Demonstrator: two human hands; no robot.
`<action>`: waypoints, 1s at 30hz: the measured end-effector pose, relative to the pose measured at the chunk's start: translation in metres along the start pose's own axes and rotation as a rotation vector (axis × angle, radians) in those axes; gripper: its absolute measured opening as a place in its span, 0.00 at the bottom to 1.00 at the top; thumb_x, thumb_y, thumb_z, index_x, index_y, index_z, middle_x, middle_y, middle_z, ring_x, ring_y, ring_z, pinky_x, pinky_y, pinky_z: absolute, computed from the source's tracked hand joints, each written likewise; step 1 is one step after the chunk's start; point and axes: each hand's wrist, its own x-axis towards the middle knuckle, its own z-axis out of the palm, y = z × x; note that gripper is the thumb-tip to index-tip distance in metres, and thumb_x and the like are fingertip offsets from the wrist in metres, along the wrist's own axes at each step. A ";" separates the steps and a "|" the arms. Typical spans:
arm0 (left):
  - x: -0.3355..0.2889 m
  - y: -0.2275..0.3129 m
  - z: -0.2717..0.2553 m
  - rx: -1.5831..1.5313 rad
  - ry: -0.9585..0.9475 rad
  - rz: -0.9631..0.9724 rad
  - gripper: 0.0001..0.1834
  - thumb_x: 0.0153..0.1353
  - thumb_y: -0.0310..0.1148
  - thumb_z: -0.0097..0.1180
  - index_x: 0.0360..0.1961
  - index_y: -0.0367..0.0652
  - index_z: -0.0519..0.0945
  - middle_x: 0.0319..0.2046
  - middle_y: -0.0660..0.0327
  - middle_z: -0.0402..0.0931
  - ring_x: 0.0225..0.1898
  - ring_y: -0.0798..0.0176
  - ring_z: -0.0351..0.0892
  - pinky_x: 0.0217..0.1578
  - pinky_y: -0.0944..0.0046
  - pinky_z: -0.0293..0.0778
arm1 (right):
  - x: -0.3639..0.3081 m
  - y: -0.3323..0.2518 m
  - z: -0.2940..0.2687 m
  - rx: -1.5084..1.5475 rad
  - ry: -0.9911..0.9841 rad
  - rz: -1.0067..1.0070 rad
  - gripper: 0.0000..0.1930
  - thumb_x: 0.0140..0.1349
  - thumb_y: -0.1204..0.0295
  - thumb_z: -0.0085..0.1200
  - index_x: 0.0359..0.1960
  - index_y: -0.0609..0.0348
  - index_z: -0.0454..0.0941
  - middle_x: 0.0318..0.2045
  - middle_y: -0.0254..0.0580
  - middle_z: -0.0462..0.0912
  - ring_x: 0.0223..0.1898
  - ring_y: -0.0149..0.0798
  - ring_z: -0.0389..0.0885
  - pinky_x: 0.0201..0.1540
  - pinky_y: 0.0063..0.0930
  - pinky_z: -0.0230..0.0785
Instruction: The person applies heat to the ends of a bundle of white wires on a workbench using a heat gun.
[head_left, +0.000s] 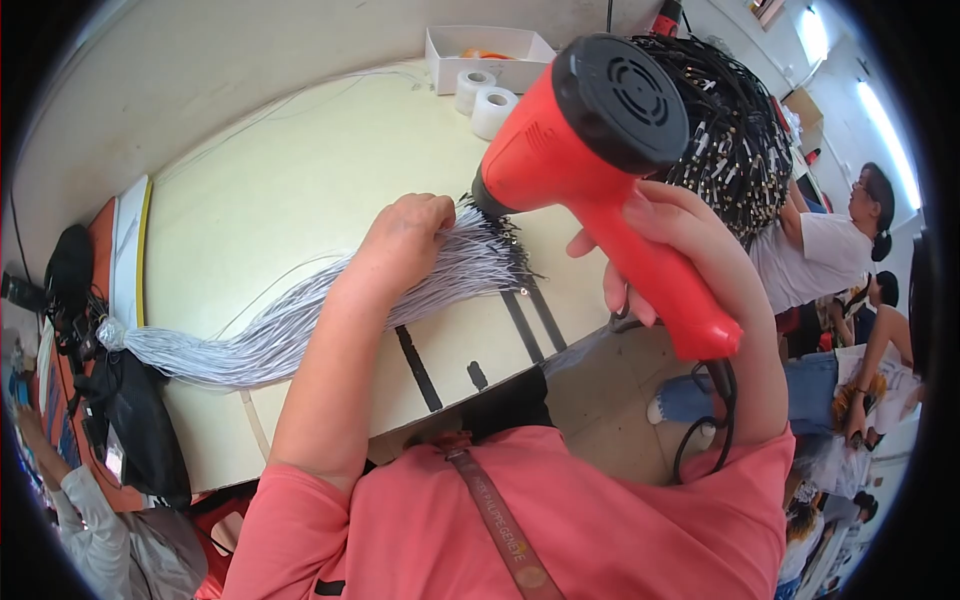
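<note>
A red hair dryer [610, 170] with a black rear cap is gripped by its handle in my right hand [670, 225]. Its black nozzle points down at the dark-tipped ends of a thick bundle of thin white wires [300, 310]. The bundle lies across the table and is gathered at its far left end. On the wires, close to the nozzle, rests my left hand [405, 235], its fingers curled in. What its fingertips pinch, if anything, is hidden. The dryer's black cord hangs from the handle beside my right forearm.
Two rolls of clear tape [493, 112] stand by a white open box [490, 62] at the back. A large heap of black cables [725, 130] sits at the right. Black tape strips [418, 370] mark the table's near edge. Other people are seated to the right and lower left.
</note>
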 end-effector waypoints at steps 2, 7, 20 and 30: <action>0.000 -0.001 0.000 0.001 0.009 0.003 0.07 0.51 0.19 0.50 0.33 0.36 0.75 0.32 0.51 0.75 0.38 0.48 0.74 0.41 0.57 0.70 | 0.005 -0.002 0.002 -0.012 -0.027 -0.002 0.23 0.61 0.63 0.50 0.50 0.73 0.66 0.36 0.53 0.79 0.22 0.35 0.80 0.17 0.21 0.73; -0.002 0.000 -0.001 0.000 0.012 -0.021 0.07 0.51 0.19 0.50 0.33 0.36 0.75 0.32 0.51 0.75 0.39 0.49 0.74 0.42 0.57 0.70 | 0.024 0.002 0.003 -0.076 -0.052 -0.034 0.22 0.63 0.65 0.45 0.51 0.73 0.65 0.36 0.57 0.79 0.19 0.35 0.79 0.14 0.20 0.70; 0.001 0.002 -0.001 0.006 0.025 -0.084 0.08 0.52 0.24 0.55 0.35 0.37 0.76 0.35 0.52 0.75 0.41 0.51 0.75 0.43 0.58 0.71 | 0.033 0.006 -0.003 -0.085 0.002 -0.070 0.21 0.64 0.62 0.45 0.47 0.72 0.69 0.34 0.52 0.80 0.20 0.32 0.79 0.15 0.19 0.71; 0.005 0.000 0.013 0.127 0.021 -0.235 0.25 0.57 0.39 0.58 0.54 0.39 0.71 0.47 0.50 0.74 0.48 0.53 0.75 0.49 0.59 0.71 | -0.036 0.014 -0.012 0.068 0.079 -0.024 0.22 0.61 0.66 0.51 0.48 0.75 0.67 0.35 0.52 0.80 0.20 0.36 0.80 0.16 0.21 0.71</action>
